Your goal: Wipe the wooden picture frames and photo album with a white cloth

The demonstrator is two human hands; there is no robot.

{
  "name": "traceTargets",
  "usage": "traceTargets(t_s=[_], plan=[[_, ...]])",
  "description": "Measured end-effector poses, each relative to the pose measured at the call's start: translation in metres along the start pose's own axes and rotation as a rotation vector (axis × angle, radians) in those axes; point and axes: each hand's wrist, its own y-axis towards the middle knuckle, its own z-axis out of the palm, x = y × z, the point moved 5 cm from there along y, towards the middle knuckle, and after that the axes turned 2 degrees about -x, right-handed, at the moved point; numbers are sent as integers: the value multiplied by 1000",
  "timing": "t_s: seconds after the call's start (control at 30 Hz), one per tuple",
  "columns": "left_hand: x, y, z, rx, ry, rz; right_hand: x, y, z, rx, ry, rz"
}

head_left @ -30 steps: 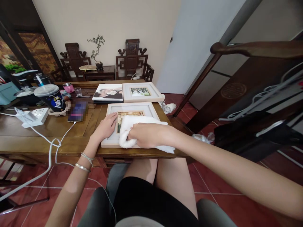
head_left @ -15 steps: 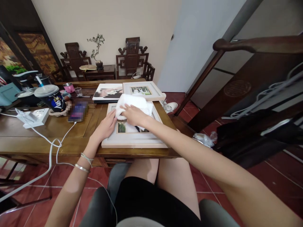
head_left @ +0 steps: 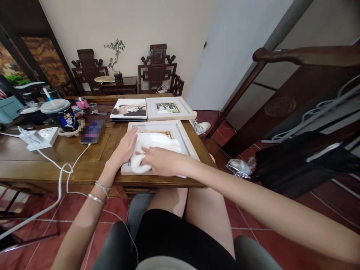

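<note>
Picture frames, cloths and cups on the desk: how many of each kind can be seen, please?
Light wooden picture frames: 2, near frame under both hands, far frame
White cloth: 1
Lidded drink cups: 2, printed cup, dark cup
Total: 5

Seen from above, a seated person with bare arms wears black shorts, visible at the bottom centre of the frame. Two thin bracelets circle the left wrist at lower left: one silver bangle, one pale knotted cord. Both forearms are sleeveless; the knees are uncovered.
</note>
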Motion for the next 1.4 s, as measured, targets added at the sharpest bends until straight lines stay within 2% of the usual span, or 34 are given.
traceTargets(t_s=[0.13, 0.23, 0.33, 0.47, 0.53, 0.63, 0.8, 0.9, 1.0, 1.13, 1.2, 1.3, 1.4], plan=[[0, 1, 7, 103, 53, 37, 4, -33, -7, 72, 82, 25], [2, 2, 13, 149, 109, 59, 0, -43, -10, 100, 87, 78], [4, 2, 14, 119, 115, 39, 5, -35, -10, 95, 74, 79], [1, 2, 10, 74, 84, 31, 23, -16, -8, -11, 36, 9], [0, 2, 9, 69, 85, 41, 25, -15, -7, -41, 25, 22], [2, 2, 10, 80, 111, 66, 13, -30, -5, -8, 44, 83], [6, 3, 14, 86, 127, 68, -25, -69, -6, 84, 100, 193], [6, 3, 14, 68, 131, 48, -31, -74, -7, 103, 140, 186], [3, 3, 13, 63, 137, 50, -20, -58, -8, 60, 141, 147], [0, 4, 9, 64, 140, 62, 3, -29, -5, -84, 115, 70], [0, 4, 8, 70, 136, 72, 10, -25, -1, -144, 101, 56], [2, 5, 8, 71, 140, 97, 11, -40, 3, -181, 79, 84], [6, 6, 11, 81, 146, 123, 1, -70, 6, -164, 45, 166]])
